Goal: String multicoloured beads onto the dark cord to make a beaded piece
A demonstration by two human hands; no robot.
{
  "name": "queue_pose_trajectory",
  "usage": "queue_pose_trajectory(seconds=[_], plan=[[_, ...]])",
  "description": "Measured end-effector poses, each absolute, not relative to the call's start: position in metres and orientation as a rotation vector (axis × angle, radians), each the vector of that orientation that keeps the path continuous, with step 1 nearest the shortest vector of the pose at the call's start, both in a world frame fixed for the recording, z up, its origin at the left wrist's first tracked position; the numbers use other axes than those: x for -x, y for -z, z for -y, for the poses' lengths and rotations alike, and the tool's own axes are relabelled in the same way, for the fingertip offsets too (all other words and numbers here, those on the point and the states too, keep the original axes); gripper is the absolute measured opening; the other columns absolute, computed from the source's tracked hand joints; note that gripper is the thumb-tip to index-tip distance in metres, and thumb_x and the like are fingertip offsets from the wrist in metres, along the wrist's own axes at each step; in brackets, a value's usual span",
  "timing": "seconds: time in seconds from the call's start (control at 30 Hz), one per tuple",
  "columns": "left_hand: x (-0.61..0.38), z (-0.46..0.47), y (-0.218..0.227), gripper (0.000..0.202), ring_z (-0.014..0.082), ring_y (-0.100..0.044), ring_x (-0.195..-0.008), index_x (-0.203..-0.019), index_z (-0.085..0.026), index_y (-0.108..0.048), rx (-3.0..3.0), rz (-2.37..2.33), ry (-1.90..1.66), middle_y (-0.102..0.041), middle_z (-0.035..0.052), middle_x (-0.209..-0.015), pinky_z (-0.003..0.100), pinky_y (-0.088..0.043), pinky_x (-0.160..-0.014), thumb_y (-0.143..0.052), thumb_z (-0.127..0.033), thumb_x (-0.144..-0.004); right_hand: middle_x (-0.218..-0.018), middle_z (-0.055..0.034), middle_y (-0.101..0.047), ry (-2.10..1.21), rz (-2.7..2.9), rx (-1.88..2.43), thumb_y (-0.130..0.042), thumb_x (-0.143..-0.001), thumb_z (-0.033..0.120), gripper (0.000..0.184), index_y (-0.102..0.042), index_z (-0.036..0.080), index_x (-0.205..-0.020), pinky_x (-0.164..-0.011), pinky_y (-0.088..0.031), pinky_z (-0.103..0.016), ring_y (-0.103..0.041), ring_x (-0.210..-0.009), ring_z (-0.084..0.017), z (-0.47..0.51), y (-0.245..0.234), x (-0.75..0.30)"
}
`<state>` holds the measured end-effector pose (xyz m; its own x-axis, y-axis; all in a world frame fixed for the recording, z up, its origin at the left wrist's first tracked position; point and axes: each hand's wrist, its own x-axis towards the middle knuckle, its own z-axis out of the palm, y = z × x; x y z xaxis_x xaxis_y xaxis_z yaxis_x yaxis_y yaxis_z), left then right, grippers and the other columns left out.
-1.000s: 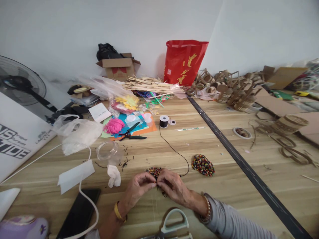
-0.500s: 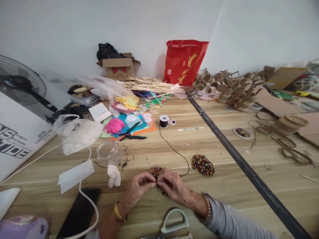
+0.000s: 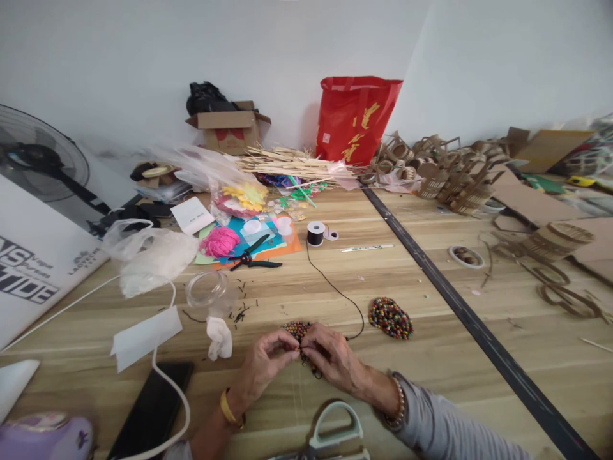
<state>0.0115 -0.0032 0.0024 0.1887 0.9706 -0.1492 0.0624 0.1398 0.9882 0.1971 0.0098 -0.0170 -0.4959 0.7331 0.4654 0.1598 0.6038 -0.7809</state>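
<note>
My left hand (image 3: pixel 267 359) is closed in a pinch, with a tiny orange bead (image 3: pixel 297 349) at its fingertips. Facing it, my right hand (image 3: pixel 338 359) pinches the black cord close to that bead; its fingers partly hide the cord. Just beyond the fingertips lies a small heap of multicoloured beads (image 3: pixel 295 329). From a spool of black cord (image 3: pixel 315 234), a length of cord (image 3: pixel 335 289) curves across the table to my right hand. A coiled bead string (image 3: pixel 390 317) rests to the right, touched by neither hand.
Scissors (image 3: pixel 338 425) lie near my body, below my hands. To the left are a crumpled tissue (image 3: pixel 219 338), a clear jar (image 3: pixel 208 294), a black phone-like slab (image 3: pixel 152 409) and a white cable. Pliers (image 3: pixel 253 260) and pink yarn (image 3: pixel 219 242) lie farther back. Small baskets (image 3: pixel 558 241) stand right.
The fingertips have shifted very slightly around the bead and cord. Both hands otherwise hold their place, and the things on the table lie as before.
</note>
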Motion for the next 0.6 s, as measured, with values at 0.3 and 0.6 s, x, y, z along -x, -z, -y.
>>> queue_pose_trajectory(seconds=[0.3, 0.6], plan=[[-0.0146, 0.0065, -0.0059, 0.006, 0.0163, -0.06, -0.067, -0.065, -0.016, -0.066, -1.278, -1.231, -0.977, -0.065, 0.0013, -0.066, 0.025, -0.048, -0.067, -0.071, -0.018, -0.064, -0.078, -0.0043, -0.06, -0.877, 1.989, 0.699, -0.049, -0.095, 0.02, 0.013, -0.058, 0.018, -0.085, -0.066, -0.044, -0.026, -0.055, -0.073, -0.015, -0.0111, 0.0189, -0.1958], [-0.0119, 0.0057, 0.0011, 0.003, 0.0172, -0.061, -0.07, -0.068, -0.016, -0.071, -1.369, -1.179, -1.029, -0.068, 0.0027, -0.071, 0.027, -0.049, -0.07, -0.07, -0.019, -0.067, -0.078, -0.0044, -0.058, -0.885, 2.006, 0.683, -0.045, -0.097, 0.022, 0.017, -0.057, 0.018, -0.085, -0.066, -0.043, -0.025, -0.054, -0.073, -0.016, -0.0104, 0.0109, -0.1975]])
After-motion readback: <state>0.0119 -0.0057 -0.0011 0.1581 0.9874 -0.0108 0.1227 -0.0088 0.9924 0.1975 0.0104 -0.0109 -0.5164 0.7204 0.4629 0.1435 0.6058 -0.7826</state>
